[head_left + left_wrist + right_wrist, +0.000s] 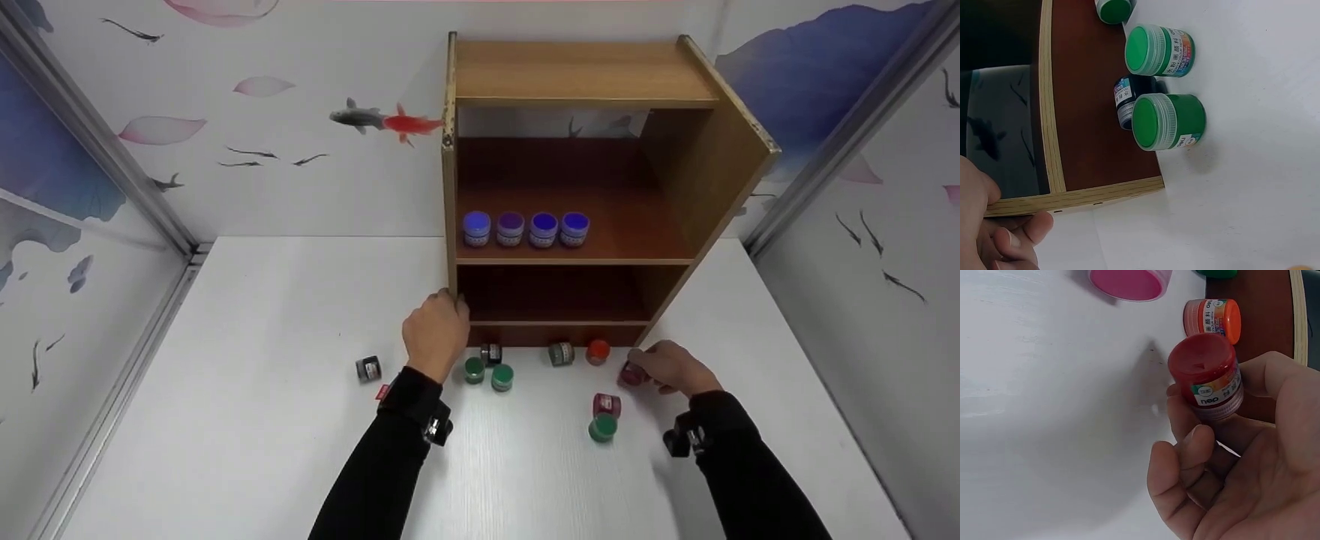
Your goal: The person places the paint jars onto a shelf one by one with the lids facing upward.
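Note:
My left hand [436, 335] grips the left side panel of a wooden shelf unit [577, 71]; in the left wrist view the thumb and fingers lie on opposite sides of the panel's edge [1078, 197]. In my right hand [679, 366], a dark red paint jar [1204, 374] is pinched between thumb and fingers, just off the unit's lower right corner. An orange-red jar [598, 352] stands left of that hand. By the left hand are two green jars [474, 370] and a dark jar [491, 353] at the unit's base.
Several blue and purple paint jars [543, 230] stand in a row on the middle shelf. A grey-green jar [561, 354], a crimson jar [607, 405] and a green jar [603, 428] are on the white table [262, 420]. Farther left lies a black jar [368, 369]. Printed wall panels enclose the table.

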A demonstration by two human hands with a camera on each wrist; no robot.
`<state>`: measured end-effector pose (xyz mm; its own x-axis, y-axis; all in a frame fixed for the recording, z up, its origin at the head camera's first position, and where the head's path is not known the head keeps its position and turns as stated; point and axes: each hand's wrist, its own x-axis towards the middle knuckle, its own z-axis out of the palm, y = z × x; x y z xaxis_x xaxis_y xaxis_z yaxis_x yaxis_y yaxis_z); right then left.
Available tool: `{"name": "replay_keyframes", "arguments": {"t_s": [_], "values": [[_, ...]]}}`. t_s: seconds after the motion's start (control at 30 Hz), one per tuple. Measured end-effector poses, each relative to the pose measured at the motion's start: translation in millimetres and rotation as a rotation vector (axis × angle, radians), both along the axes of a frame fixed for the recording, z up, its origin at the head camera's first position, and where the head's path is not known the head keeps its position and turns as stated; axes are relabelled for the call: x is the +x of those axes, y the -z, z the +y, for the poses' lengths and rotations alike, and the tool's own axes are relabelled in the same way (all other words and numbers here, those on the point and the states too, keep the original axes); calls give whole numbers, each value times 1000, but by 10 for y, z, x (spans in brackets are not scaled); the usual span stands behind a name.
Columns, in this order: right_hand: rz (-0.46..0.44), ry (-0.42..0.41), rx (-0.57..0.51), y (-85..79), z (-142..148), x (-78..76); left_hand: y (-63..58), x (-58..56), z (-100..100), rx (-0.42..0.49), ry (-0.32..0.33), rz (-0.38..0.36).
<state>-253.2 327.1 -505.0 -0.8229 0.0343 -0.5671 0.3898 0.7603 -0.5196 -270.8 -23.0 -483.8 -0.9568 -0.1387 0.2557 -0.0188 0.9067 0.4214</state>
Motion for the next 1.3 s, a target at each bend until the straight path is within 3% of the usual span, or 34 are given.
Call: {"name": "replay_keyframes", "arguments": {"t_s": [0.23, 0.47, 0.77, 1.3], "values": [[3, -50, -34, -84, 36, 35, -39, 17, -9, 8, 11, -45], [49, -91, -34, -161, 51, 49, -60, 30, -11, 17, 11, -33], [93, -171, 29, -213, 43, 47, -48, 13, -3, 20, 8, -36], [236, -173, 136, -303, -29, 104, -107, 28, -34, 19, 24, -87]]}}
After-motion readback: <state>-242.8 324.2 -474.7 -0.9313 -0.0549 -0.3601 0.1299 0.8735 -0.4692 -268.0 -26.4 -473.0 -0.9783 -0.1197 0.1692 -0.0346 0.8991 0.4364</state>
